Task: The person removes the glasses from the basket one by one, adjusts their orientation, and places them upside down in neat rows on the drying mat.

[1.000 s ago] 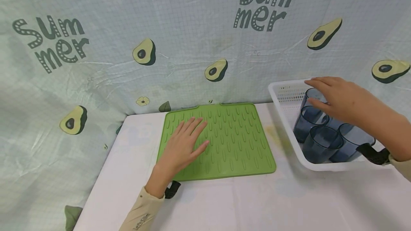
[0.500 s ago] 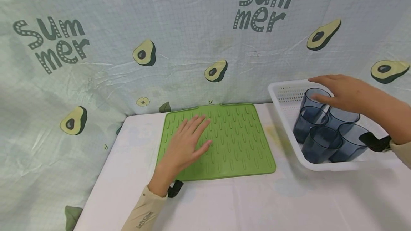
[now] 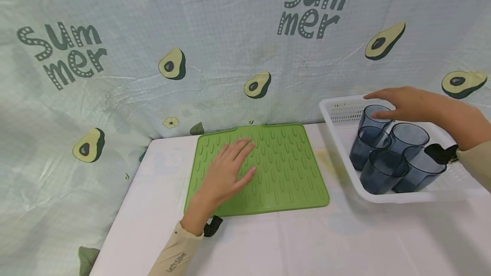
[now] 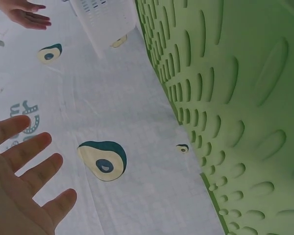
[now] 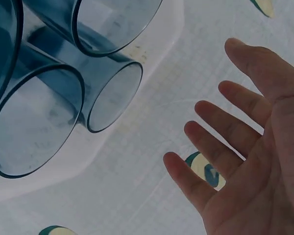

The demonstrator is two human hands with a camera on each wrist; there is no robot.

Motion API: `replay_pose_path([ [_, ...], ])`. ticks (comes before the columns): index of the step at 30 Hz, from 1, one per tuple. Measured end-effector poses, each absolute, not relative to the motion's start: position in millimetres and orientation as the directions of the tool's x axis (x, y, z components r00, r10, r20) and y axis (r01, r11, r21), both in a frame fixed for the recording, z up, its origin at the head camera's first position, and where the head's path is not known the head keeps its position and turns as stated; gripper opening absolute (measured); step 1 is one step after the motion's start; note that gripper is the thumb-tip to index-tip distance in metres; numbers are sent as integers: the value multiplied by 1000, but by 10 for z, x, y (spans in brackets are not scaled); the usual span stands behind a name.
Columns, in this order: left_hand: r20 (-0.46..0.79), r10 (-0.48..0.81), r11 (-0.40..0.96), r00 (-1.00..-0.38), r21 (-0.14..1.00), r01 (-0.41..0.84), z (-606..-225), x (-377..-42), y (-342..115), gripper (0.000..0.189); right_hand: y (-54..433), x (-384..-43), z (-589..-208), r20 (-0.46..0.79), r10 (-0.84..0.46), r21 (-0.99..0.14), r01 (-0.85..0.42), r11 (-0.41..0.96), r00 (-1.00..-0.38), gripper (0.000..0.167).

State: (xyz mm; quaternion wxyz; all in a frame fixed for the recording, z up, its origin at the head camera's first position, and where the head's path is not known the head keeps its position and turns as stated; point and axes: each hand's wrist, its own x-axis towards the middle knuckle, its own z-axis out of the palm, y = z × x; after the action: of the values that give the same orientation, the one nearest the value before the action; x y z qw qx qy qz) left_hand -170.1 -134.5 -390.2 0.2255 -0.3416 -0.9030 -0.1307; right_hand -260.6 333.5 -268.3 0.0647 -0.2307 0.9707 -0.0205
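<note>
Over the left part of a green ridged drying mat (image 3: 291,173), my left hand (image 3: 224,171) is held with its fingers extended and nothing in it. The left wrist view has this hand (image 4: 17,188) at lower left, beside the mat. Several blue-tinted drinking glasses stand close together in a white plastic basket (image 3: 383,199). My right hand (image 3: 412,103) is above the back of the basket and overlaps the rearmost glass (image 3: 368,118) in the head view. In the right wrist view, this hand's (image 5: 272,156) fingers and thumb are spread, apart from the glass rims.
Nearer to me in the basket are a front left glass (image 3: 381,178) and a front right glass (image 3: 416,176). The white-covered table (image 3: 307,242) runs in front of mat and basket. A cloth backdrop (image 3: 215,24) printed with avocados hangs right behind them.
My right hand and forearm have risen slightly, uncovering more of the glasses on the right side. My left hand has drifted a little to the right over the mat.
</note>
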Motion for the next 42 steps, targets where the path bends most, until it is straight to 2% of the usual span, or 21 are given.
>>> replay_pose_path([
  [5,510,549,724,-662,106,682,-3893,-1715,-1319,66,3396,-2709,-2672,-154,-458,-106,-446,889,-875,64],
  [18,599,525,673,-605,143,726,-3880,-1770,-1248,56,3614,-2943,-2718,-229,-454,-224,-407,886,-861,72],
  [24,634,524,638,-569,151,755,-3880,-1806,-1199,56,3747,-3054,-2785,-286,-417,-373,-301,878,-863,78],
  [30,631,526,621,-571,174,764,-3884,-1820,-1160,56,3881,-3058,-2944,-349,-372,-534,-143,833,-860,83],
  [34,632,524,612,-571,186,768,-3889,-1800,-1145,56,3909,-3016,-3059,-365,-343,-576,-79,813,-866,88],
  [42,631,530,602,-566,190,775,-3936,-1723,-1119,56,3880,-2982,-3221,-358,-380,-640,-72,765,-853,90],
])
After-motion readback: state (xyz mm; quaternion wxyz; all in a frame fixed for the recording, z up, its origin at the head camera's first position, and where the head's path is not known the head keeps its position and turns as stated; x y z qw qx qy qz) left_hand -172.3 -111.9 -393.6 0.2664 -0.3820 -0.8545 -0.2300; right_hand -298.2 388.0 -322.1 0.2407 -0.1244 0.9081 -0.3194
